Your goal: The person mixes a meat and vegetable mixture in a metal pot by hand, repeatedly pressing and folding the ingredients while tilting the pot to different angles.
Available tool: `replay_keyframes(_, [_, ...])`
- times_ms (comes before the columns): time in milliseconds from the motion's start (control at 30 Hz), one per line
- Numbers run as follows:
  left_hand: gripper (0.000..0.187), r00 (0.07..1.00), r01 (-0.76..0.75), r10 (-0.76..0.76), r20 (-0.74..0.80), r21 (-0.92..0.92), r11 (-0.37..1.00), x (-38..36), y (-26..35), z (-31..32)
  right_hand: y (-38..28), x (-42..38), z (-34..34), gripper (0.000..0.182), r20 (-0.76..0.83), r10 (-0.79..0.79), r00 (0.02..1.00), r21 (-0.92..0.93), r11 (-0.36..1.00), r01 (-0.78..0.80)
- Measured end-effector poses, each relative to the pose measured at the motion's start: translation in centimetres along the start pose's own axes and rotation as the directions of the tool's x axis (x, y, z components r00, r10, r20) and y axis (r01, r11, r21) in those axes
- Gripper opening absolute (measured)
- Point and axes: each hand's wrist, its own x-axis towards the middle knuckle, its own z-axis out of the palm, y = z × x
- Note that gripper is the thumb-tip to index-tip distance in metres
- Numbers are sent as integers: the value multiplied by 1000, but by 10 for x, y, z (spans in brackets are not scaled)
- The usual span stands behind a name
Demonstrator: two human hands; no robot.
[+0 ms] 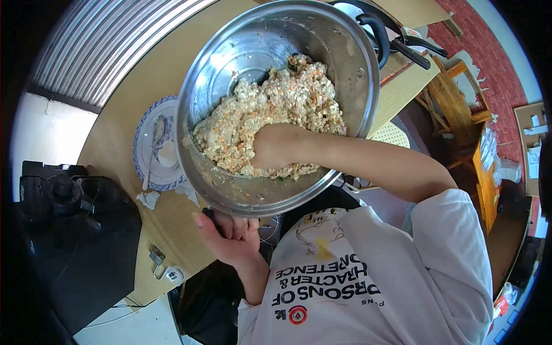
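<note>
A large steel pot [210,77] with black side handles is tipped toward me. Inside it sits a thick, lumpy, pale mixture [310,98] flecked with orange bits. My right hand [275,146] is sunk into the mixture past the knuckles, so its fingers are hidden. Below the pot's near rim, my left hand [233,236] has its fingers curled round the near black handle [207,213], which shows only in part.
On the table left of the pot lies a blue-patterned plate [144,129] holding a spoon [155,141]. A padlock [156,259] and crumpled tissue [149,199] are nearby. A black appliance [80,230] stands far left; pan handles [411,54] jut out upper right. Wooden furniture [451,100] is beyond.
</note>
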Motion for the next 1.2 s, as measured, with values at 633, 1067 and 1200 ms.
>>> replay_keyframes(633, [56,998,-10,8,-67,-33,999,18,24,1,-33,32,-35,47,-33,-144,989,166,975,148])
replay_keyframes(1067, [54,991,-35,33,-132,-16,999,22,24,-11,-34,33,-16,44,-70,-51,996,-184,982,38])
replay_keyframes(1200, [54,982,-78,99,-162,127,989,19,25,-10,-43,-10,-73,40,-146,-105,984,-214,974,72])
